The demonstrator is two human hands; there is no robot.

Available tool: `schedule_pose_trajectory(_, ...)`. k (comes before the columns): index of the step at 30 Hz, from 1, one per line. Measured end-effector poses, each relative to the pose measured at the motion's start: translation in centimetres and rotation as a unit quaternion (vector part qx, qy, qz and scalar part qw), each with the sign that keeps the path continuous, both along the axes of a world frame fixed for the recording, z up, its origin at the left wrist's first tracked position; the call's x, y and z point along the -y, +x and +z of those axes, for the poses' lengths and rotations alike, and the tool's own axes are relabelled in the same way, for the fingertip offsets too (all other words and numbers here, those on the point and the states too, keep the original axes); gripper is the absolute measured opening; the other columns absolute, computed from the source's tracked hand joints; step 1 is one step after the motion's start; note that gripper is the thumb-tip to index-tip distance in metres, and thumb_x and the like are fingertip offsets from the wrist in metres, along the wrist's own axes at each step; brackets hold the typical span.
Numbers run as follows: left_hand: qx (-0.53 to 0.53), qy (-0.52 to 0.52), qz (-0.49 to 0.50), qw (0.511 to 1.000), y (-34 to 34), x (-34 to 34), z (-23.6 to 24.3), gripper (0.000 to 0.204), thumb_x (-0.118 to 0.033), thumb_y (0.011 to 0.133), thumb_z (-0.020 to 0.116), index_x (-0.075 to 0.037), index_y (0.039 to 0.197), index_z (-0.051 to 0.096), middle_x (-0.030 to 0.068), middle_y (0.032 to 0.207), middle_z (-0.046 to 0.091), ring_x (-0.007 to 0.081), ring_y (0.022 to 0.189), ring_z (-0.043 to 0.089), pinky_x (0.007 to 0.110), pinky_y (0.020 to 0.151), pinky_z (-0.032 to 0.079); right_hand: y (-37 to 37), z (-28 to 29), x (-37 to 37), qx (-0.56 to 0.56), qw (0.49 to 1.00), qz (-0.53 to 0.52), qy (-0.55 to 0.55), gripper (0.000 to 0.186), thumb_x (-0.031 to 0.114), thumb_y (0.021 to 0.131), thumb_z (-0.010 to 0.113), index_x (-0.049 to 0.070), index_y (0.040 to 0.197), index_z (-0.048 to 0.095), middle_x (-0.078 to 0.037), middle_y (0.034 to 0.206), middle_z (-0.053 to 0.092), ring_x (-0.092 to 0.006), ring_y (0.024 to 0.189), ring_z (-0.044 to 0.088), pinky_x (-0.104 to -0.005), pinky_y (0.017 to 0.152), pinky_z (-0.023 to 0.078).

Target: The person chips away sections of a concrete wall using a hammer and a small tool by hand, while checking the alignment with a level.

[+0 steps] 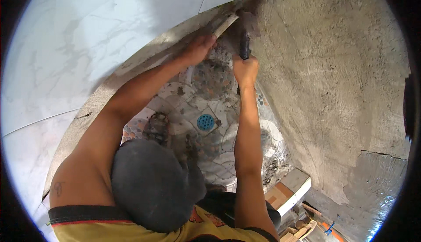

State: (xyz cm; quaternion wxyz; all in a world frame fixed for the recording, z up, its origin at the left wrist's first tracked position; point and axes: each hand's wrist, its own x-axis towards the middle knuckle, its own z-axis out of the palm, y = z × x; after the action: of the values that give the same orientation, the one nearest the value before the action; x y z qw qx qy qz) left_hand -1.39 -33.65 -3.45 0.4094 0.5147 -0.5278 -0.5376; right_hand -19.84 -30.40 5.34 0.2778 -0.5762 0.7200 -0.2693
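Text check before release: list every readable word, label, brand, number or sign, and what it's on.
None clearly readable.
Upper-arm mark: too small to make out.
Yellow shirt: red design, too small to read.
Pale bar, dark-handled tool: no text visible.
Blue drain cover: none.

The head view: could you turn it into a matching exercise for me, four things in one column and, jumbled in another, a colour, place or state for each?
Things:
1. Pale strip
2. Dark-handled tool
3. Perforated disc
4. Rough wall

Descriptions:
A. Blue and round, amid the floor tiles
B. In the grip of the right hand
C. Along the picture's right side
D. In the grip of the left hand

Pairs: 1-D, 2-B, 3-A, 4-C
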Motion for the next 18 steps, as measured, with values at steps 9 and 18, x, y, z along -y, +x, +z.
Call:
schedule_pose_trajectory(9,0.041,-0.044,0.005,0.998,0.7,1.0,-1.6,0.048,-0.044,0.106,0.038,-0.005,0.087,0.058,0.0072,0.073,0.055,0.0201,0.07,0.051,0.041,0.069,0.044,-0.3,-1.5,0.7,-0.013,0.998,0.003,-0.059,0.024,0.018,0.08,0.069,-0.006,0.086,0.07,-0.023,0.073,0.069,-0.036,0.073,0.07,-0.042,0.07,0.054)
schedule_pose_trajectory(18,0.034,0.045,-0.006,0.998,0.3,-0.1,3.6,0.053,-0.049,0.105,0.038,-0.004,0.087,0.059,0.0065,0.069,0.054,0.0186,0.06,0.05,0.039,0.062,0.044,-0.3,-1.2,1.2,-0.066,0.995,0.0,-0.07,0.028,0.021,0.081,0.068,-0.007,0.083,0.068,-0.019,0.074,0.071,-0.0331,0.07,0.07,-0.0412,0.067,0.052)
